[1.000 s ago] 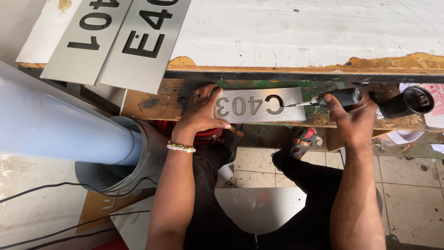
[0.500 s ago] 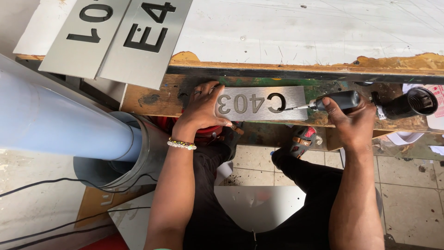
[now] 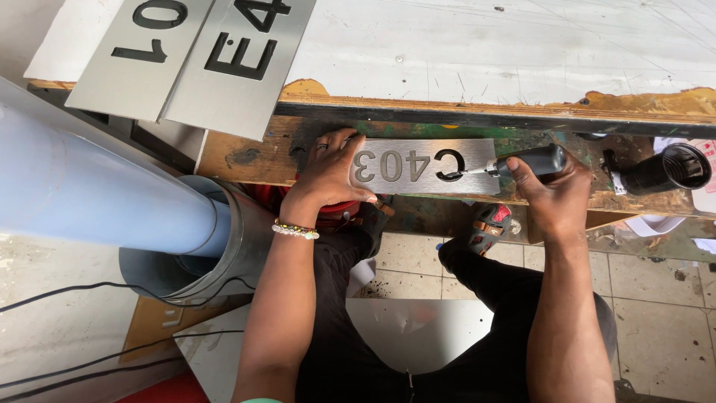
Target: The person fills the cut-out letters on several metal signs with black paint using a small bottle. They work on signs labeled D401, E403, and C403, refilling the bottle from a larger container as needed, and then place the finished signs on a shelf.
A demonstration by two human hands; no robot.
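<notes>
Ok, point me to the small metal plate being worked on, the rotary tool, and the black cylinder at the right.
small metal plate [image 3: 418,183], head view, bare lower edge.
rotary tool [image 3: 533,159], head view, dark body above the right hand's fingers.
black cylinder [image 3: 656,173], head view, its ribbed side.

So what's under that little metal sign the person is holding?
The metal sign lies on a worn, paint-stained wooden bench edge. The left hand pins its end. The wood directly beneath is covered.
</notes>
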